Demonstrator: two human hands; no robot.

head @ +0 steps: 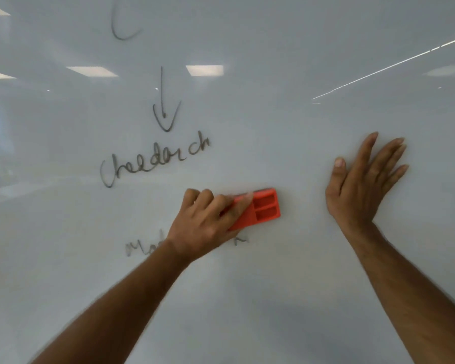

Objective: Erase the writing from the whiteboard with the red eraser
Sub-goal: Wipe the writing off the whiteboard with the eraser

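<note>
The glossy whiteboard (286, 143) fills the whole view. My left hand (208, 222) grips the red eraser (263, 210) and presses it flat on the board, below and right of a handwritten word (155, 160). A drawn arrow (165, 106) points down at that word, and a curved stroke (121, 24) sits near the top. A fainter word (142, 246) lies under my left wrist, partly hidden by it, with a small stroke (241, 240) to its right. My right hand (365, 179) rests flat on the board, fingers spread, to the right of the eraser.
Ceiling lights (204, 70) and a bright light strip (389, 67) reflect in the board. The board surface to the right and below the hands carries no writing.
</note>
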